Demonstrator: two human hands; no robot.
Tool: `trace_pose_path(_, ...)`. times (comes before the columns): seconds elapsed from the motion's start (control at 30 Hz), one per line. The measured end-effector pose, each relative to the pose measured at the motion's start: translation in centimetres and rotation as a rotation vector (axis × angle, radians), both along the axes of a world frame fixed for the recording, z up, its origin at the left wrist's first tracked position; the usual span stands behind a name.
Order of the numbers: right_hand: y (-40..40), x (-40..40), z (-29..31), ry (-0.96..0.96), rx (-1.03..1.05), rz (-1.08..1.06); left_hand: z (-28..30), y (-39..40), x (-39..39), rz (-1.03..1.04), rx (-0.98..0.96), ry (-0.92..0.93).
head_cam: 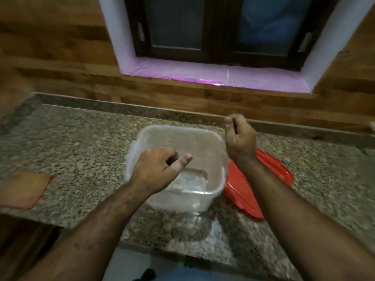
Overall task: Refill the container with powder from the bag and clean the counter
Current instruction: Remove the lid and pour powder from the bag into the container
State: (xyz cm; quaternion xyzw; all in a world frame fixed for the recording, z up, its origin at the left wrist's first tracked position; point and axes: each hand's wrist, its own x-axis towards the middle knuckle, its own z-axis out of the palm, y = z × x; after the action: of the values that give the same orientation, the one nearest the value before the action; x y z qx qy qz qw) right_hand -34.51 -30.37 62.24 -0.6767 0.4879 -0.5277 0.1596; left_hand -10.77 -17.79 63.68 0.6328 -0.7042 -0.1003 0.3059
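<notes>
Speckled granite counter (81, 138) runs under a dark window (223, 29) with a pink-lit sill, wood-look wall on either side, and on it sits a clear plastic container (203, 142), open, near the front edge of the counter, with only a thin white layer of powder (190, 182) at its bottom. Its red lid (269, 173) lies flat just beside it on the right, partly hidden by the right forearm. No bag of powder is in view, so the refill looks not yet begun. The main risk, as I judge it, is the container's place so close to the edge: a heavy pour or a knock from a forearm could push it off or tip it, and powder missing the rim would land on the granite. An orange-brown cloth (24, 187) rests well to the left, out of easy reach for wiping. Left hand (160, 169) hovers above the container, fingers loosely curled with the forefinger stretched out, gripping nothing. Right hand (239, 138) is raised beside the container's far right corner, fingers curled inward in a loose fist; it seems empty, though blur leaves that unsure.
</notes>
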Motion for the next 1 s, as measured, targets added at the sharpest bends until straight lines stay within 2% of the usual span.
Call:
trace_pose_path(0.07,-1.3,4.6,4.5,0.051,-0.079,0.106,2.1,0.3,2.7,0.117,-0.085,0.085)
trace_pose_path(0.2,-2.5,16.1,12.0,0.289,-0.226,0.3,7.7,0.7,11.0,0.319,-0.181,0.146)
trace_pose_path(0.37,-4.0,34.7,21.5,0.476,-0.36,0.427,16.8,0.8,25.7,0.533,-0.367,0.106)
trace_pose_path(0.47,-4.9,46.1,27.1,0.565,-0.415,0.482,22.7,0.5,35.7,0.638,-0.474,0.01)
trace_pose_path(0.57,-5.9,57.7,32.6,0.581,-0.472,0.461,28.9,0.1,46.7,0.719,-0.573,-0.059)
trace_pose_path(0.7,-7.5,70.6,39.5,0.582,-0.545,0.409,36.6,-0.5,59.2,0.86,-0.68,-0.045)
trace_pose_path(0.83,-9.5,79.6,46.3,0.599,-0.543,0.305,43.4,-2.7,67.3,0.922,-0.81,0.126)
trace_pose_path(0.93,-10.8,84.4,50.6,0.653,-0.467,0.245,47.2,-4.8,70.9,0.918,-0.76,0.263)
trace_pose_path(1.0,-11.9,87.0,52.6,0.721,-0.416,0.199,48.8,-6.1,73.2,0.906,-0.698,0.288)
